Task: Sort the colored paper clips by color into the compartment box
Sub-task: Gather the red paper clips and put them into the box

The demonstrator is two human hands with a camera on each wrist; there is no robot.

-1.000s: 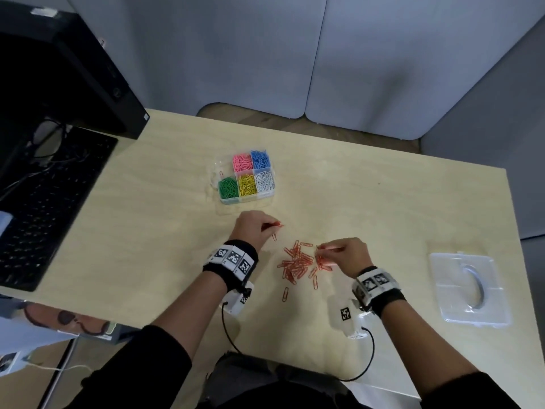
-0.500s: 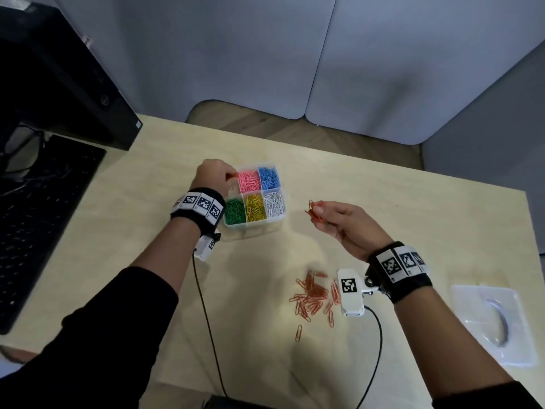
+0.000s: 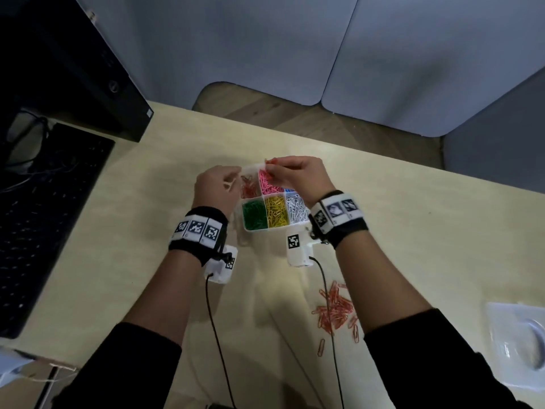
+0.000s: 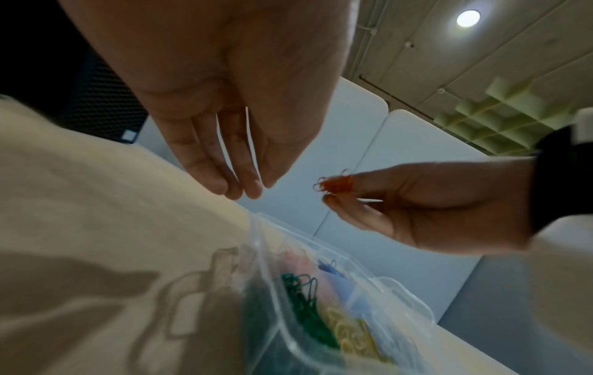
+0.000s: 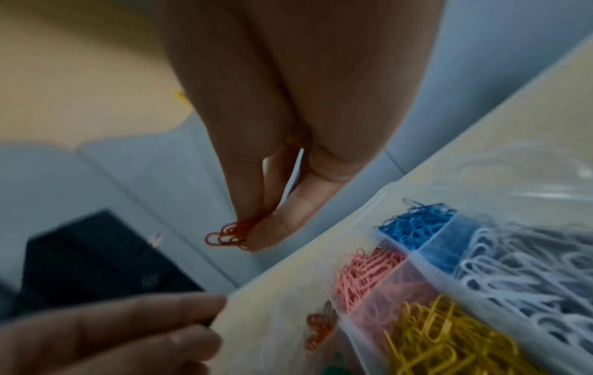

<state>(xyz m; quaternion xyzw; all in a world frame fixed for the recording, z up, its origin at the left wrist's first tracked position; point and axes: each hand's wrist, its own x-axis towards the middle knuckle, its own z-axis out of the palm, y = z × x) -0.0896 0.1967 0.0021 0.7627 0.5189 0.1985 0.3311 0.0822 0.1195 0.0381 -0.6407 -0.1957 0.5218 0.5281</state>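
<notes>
Right hand: above the far half of the compartment box, thumb and fingertips pinching a small bunch of orange clips; the bunch hangs over the box's 12 o'clock edge, clear of the compartments.
Left hand: at the box's 9 o'clock side, fingers straight and close together, holding nothing; its fingertips are near the right hand's bunch but apart from it.
Compartment box: clear plastic, six cells, on the wooden desk. Far row from 9 to 3 o'clock: orange, pink, blue. Near row: green, yellow, white.
Loose pile: orange clips on the desk at 5 o'clock from the box, well apart from it, a few strays at its near edge.
Clear lid: flat on the desk at 4 o'clock, near the right edge.
Keyboard: black, at 9 o'clock.
</notes>
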